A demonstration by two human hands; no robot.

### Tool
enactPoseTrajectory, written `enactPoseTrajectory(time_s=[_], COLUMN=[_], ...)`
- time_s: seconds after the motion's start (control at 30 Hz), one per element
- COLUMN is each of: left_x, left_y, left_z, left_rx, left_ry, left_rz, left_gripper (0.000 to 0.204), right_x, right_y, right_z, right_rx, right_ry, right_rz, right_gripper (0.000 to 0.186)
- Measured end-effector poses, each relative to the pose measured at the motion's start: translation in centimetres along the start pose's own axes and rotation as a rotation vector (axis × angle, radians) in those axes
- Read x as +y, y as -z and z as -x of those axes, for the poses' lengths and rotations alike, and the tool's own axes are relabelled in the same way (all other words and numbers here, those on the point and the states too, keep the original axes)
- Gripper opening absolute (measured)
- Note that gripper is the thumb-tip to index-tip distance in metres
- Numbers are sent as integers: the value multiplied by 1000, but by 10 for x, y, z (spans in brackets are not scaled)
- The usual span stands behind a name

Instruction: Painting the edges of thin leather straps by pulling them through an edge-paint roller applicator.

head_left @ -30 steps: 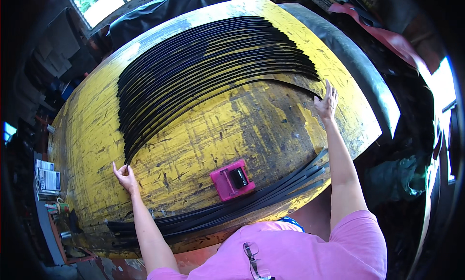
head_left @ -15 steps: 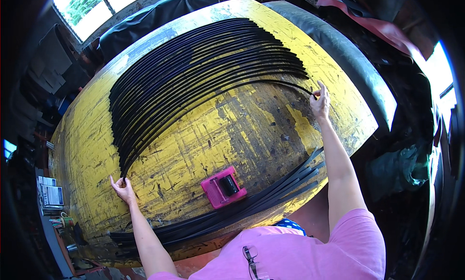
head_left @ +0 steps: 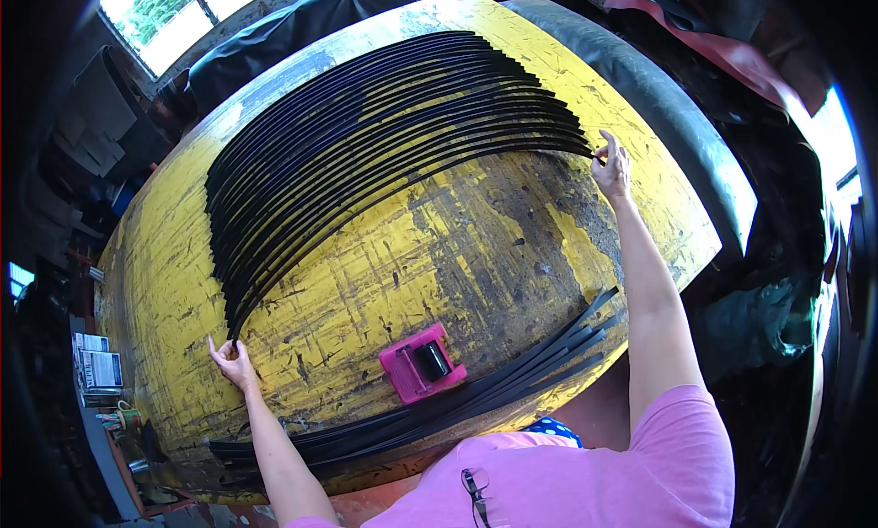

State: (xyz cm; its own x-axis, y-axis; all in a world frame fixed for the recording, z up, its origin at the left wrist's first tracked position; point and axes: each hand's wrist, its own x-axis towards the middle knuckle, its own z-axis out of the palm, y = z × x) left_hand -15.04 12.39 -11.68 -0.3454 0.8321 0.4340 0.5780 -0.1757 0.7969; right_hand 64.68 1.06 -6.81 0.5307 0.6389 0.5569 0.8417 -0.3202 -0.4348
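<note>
Many thin black strips (head_left: 366, 117) lie side by side across a worn yellow table (head_left: 329, 336). The nearest black strip (head_left: 439, 167) is stretched between my two hands, close against the row. My left hand (head_left: 235, 367) pinches its left end beside the lower left corner of the row. At the other end, my right hand (head_left: 613, 170) pinches the strip's tip between thumb and fingers, just past the row's right ends. A bundle of loose black strips (head_left: 439, 418) lies along the table's near edge, partly behind my left forearm.
A pink tool with a black roller (head_left: 422, 363) sits between the row and the bundle. Dark sheet material (head_left: 640, 98) runs along the table's right side. Cards or booklets (head_left: 99, 363) and a small tin (head_left: 126, 416) stand on a shelf at the left.
My right hand has moved slightly up and right, drawing the nearest strip up against the row so its right end no longer droops apart. My left hand has barely moved.
</note>
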Motion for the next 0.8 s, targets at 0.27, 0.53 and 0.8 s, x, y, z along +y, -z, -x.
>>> enactPoseTrajectory(time_s=[0.27,0.53,0.8], left_x=[-1,-2,3], left_y=[1,1,1], left_z=[-1,-1,0], left_rx=[-11,-18,-7], left_ry=[-1,8,30], left_rz=[30,9,-15], left_gripper=[68,67,67], right_x=[9,14,-12], right_y=[-7,-13,0], right_z=[0,30,69], right_rx=[-13,48,4], right_ry=[38,-135,-101], right_rz=[38,98,203], right_gripper=[56,60,65])
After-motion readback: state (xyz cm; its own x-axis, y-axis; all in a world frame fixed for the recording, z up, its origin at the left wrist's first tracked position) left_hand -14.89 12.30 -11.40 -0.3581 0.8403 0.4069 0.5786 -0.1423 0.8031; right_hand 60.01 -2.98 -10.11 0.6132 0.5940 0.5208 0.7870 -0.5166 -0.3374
